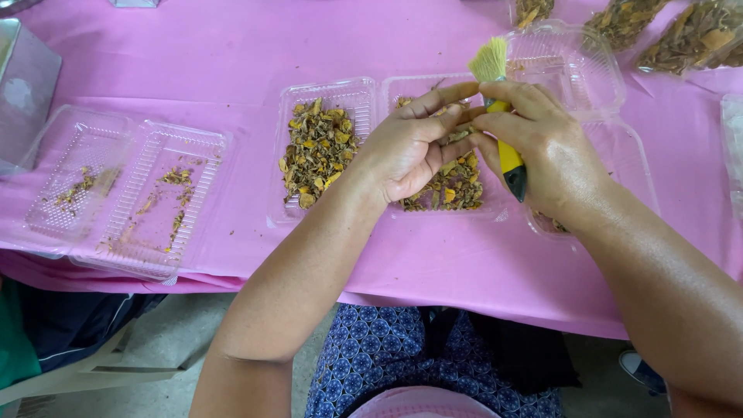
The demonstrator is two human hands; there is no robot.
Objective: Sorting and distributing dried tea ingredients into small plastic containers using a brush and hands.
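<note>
My right hand [542,143] grips a small brush [499,116] with a yellow handle and pale bristles that point up and away from me. My left hand [406,147] is beside it, fingers stretched toward the brush handle and pinching a small brown piece against it. Both hands hover over an opened clear plastic clamshell box [325,93] on the pink tablecloth [217,54]. Each half of the box holds a heap of dried brown and yellow plant chips [317,151]; my hands hide part of the right heap [457,186].
A second clear clamshell [124,193] with only scattered crumbs lies open at the left. More clear boxes [576,66] and bags of dried chips [689,35] stand at the back right. A grey box [23,85] is at the far left. The table edge runs just before my lap.
</note>
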